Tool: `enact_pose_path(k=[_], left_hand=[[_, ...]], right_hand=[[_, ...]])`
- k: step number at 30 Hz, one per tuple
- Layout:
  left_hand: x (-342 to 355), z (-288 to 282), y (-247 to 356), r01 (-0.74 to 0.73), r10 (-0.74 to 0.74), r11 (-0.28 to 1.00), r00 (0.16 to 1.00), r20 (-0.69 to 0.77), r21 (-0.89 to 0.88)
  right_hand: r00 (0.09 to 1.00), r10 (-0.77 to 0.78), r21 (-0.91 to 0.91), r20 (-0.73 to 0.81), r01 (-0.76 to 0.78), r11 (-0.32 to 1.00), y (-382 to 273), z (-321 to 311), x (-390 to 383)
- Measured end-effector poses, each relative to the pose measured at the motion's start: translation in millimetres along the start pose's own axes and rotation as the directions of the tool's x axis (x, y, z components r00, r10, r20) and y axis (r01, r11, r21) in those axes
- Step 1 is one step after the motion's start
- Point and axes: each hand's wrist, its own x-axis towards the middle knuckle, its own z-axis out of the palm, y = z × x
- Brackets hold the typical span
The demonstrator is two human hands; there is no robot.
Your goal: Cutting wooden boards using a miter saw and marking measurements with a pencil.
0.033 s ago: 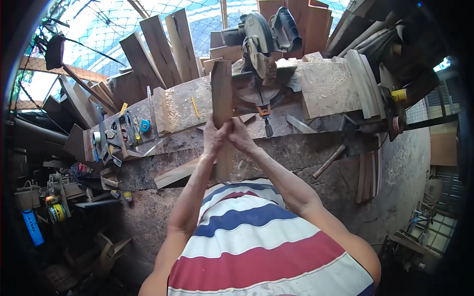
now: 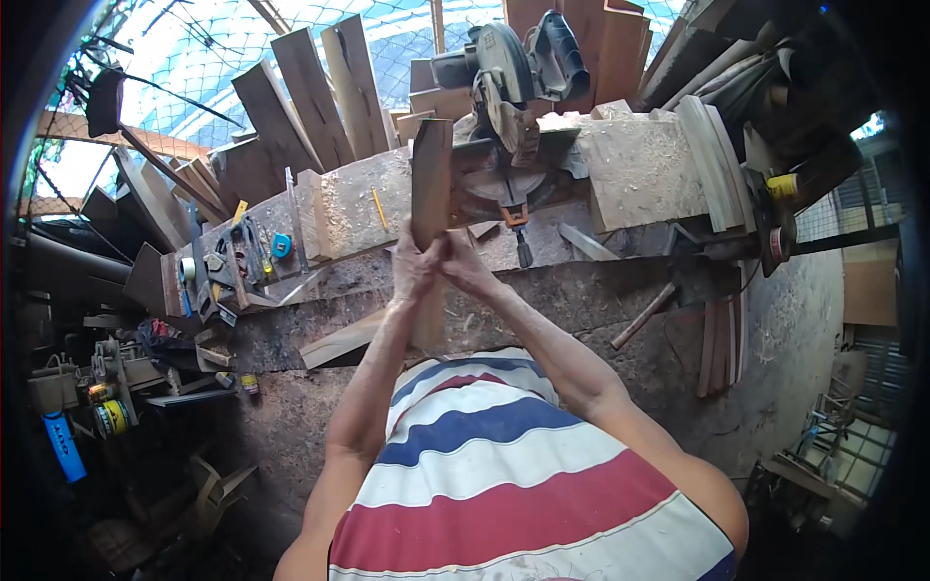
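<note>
Both hands keep hold of the long, dark-brown wooden board (image 2: 432,184); almost nothing changes beyond a slight shift of the view.

The board stands out in front of the striped torso, just left of the grey-and-black miter saw (image 2: 504,63), above the shaving-strewn wooden bench (image 2: 392,179). The left hand (image 2: 417,267) clamps its left side, the right hand (image 2: 467,264) its right, meeting over the near face; fingertips behind are hidden. The work, I'd judge, stays at handling the board.
</note>
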Motion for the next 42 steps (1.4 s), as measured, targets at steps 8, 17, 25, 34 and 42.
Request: enact_pose_path(k=[8,17,25,34,42], left_hand=[[-18.3,-57.1,-21.6,0.007,-0.087,0.904,0.982,0.170,0.426],[31.4,-71.5,-12.6,0.340,-0.460,0.887,0.584,0.669,0.313],[105.8,-85.4,-15.0,-0.437,-0.023,0.602,0.827,0.562,0.668],[223.6,-71.6,-47.3,-0.427,-0.097,0.582,0.808,0.581,0.692],[227.4,-38.9,-58.7,-0.428,-0.020,0.532,0.856,0.516,0.730]], right_hand=[[0.926,0.194,0.603,0.324,-0.360,0.712,46.6,-41.1,9.9],[0.900,0.350,0.829,0.260,-0.394,0.398,48.4,-22.9,-1.3],[0.919,0.342,0.926,-0.194,0.057,0.373,57.7,-55.6,73.5],[0.815,0.561,0.358,-0.144,-0.486,0.798,51.6,-93.8,137.0],[0.810,0.499,0.375,-0.308,-0.378,0.846,37.7,-74.5,145.4]])
